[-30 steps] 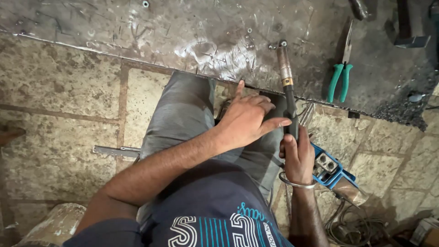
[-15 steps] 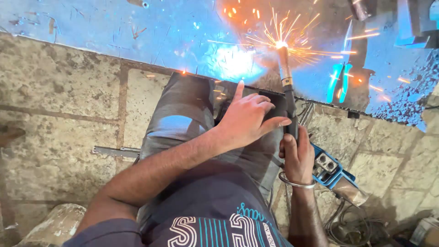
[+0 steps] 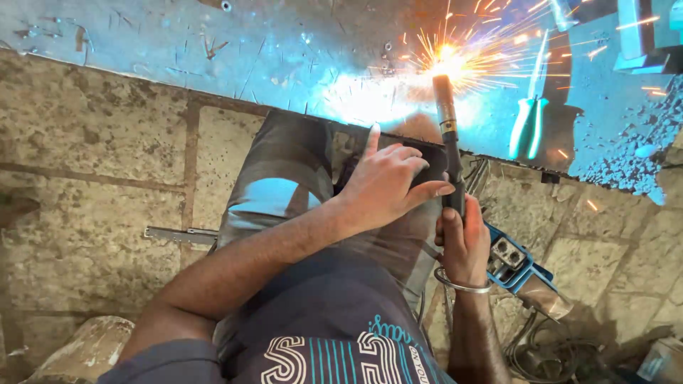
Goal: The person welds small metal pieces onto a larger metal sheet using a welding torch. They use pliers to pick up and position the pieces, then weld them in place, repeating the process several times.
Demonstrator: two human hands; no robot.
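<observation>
a metal strip (image 3: 181, 235) is lying on the stone floor (image 3: 85, 142) at the far left, half hidden behind the person's leg. the left hand (image 3: 391, 181) is resting flat on a dark plate (image 3: 427, 158) over the knee, its grip spread with one finger pointing up; it looks like it is holding the plate steady and shading the eyes from the glare. just to its right, the right hand (image 3: 462, 245) is pressing its grip tight round the handle of a welding rod holder (image 3: 449, 142), which is pointing up and away, likely to keep the hot end far from the body. the tip is touching the steel sheet (image 3: 213, 50) and sparks (image 3: 455, 60) are flying out there. the bright light is washing out the spot, so the join is hard to see. green pliers (image 3: 528, 121) are lying near on the sheet. a blue tool (image 3: 514, 259) is sitting by the right wrist, partly hidden. wires (image 3: 548, 348) below it are dark and tangled. things at the top right are cut off.
</observation>
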